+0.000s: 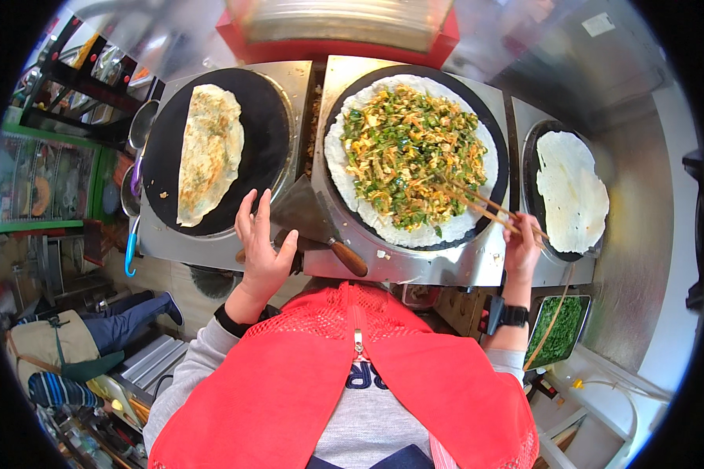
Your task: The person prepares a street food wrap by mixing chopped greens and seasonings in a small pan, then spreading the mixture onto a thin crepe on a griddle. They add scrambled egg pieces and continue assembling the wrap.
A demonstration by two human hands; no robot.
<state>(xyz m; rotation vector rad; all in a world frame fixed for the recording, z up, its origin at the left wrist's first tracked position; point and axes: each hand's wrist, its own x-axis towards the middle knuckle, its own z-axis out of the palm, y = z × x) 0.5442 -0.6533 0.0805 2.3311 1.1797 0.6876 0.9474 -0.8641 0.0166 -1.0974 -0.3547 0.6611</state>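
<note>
My right hand (522,246) grips a pair of chopsticks (489,209), whose tips reach into a heap of chopped greens and egg (414,148). That filling covers most of a round, pale flatbread (335,160) on the middle black griddle (503,160). Fingers spread and holding nothing, my left hand (263,248) hovers at the front edge of the left griddle (266,144). A browned, folded pancake (211,152) lies on that griddle. Just right of my left hand rests a scraper (305,215) with a triangular metal blade and wooden handle.
On the right griddle (530,176) lies a plain pale flatbread (569,187). A tray of chopped greens (557,332) is below it, beside my right forearm. Ladles, one with a blue handle (131,248), hang at the far left. Another person (133,320) is at lower left.
</note>
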